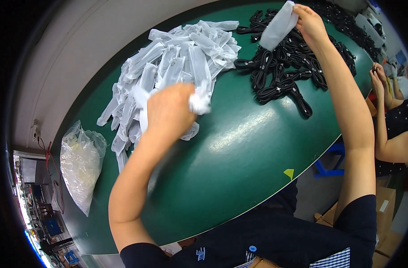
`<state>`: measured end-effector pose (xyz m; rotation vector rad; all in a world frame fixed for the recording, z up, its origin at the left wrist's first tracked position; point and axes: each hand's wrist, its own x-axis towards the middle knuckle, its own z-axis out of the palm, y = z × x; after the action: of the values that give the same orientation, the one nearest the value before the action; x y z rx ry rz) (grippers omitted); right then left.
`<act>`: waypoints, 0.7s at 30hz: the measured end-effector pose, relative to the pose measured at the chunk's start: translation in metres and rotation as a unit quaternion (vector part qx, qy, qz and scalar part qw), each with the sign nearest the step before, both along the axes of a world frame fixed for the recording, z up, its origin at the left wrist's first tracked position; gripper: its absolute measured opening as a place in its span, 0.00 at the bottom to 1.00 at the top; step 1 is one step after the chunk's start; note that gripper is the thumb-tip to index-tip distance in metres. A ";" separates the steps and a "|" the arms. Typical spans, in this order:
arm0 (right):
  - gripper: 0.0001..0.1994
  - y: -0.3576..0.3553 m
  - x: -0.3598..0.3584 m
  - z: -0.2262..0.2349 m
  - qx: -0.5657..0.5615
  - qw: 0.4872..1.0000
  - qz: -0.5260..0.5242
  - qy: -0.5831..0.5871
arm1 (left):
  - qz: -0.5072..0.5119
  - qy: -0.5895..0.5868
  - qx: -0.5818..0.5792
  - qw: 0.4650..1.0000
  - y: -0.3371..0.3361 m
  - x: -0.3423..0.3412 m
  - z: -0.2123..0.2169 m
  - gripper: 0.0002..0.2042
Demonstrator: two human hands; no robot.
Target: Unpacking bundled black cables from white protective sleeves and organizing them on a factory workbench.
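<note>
Frosted pouch [279, 26]: up it goes on show, long, smooth, whitish plastic, over the black cables [275, 89]; contents unreadable!
Right hand [307, 20]: fingertips pinching its upper end.
Left hand [170, 109]: a blurred, curled fist over the pouch heap [168, 60]; can't tell what it grips.
Heap: crinkled, slender white sleeves.
Cables: glossy, bundled loops.
Clear bag [81, 167]: wrinkled, pale contents inside.
Tabletop [244, 156]: shiny green.

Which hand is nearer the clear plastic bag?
Left: the left hand is over the white packets, right of the clear plastic bag; the right hand is farther off, by the black cables.
</note>
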<state>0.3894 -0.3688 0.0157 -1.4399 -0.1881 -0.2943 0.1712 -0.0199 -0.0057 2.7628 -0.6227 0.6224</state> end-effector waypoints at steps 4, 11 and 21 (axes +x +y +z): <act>0.10 0.060 0.004 0.013 -0.204 0.966 -0.127 -0.093 | 0.083 -0.006 0.035 0.996 -0.009 0.067 0.029 0.10; 0.15 0.169 -0.070 -0.047 -0.645 0.752 -0.048 -0.125 | 0.178 0.089 0.037 0.979 -0.013 0.130 0.003 0.12; 0.07 0.078 -0.041 -0.009 -0.329 0.942 0.052 -0.033 | -0.020 0.217 -0.417 0.883 0.011 0.122 0.010 0.14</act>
<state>0.3484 -0.2909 0.0069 -2.0759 -0.4458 -0.1982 0.2931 -0.0088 0.0047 1.9555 -0.2171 0.1639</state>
